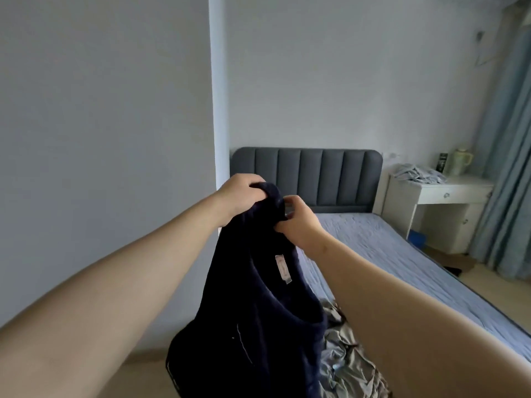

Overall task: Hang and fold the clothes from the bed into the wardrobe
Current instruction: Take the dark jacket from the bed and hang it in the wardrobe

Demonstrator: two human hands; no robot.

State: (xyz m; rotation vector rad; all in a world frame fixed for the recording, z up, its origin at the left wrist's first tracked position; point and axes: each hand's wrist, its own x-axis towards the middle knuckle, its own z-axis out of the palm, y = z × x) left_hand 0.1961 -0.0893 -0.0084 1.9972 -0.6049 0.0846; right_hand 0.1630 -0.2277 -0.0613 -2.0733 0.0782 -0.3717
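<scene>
A dark navy garment (253,311) with a small label inside its neck hangs in the air in front of me. My left hand (238,193) grips its bunched top edge from the left. My right hand (298,222) pinches the same bunched fabric from the right, close beside the left hand. Below the garment a crumpled grey-green piece of clothing (344,360) lies on the near end of the bed (402,254), which has a light blue sheet. No wardrobe is in view.
A grey padded headboard (307,176) stands at the far wall. A white bedside desk (442,196) at the right carries crumpled light cloth, a pale kettle and a dark box. Blue curtains (505,168) hang at the far right. A grey wall fills the left.
</scene>
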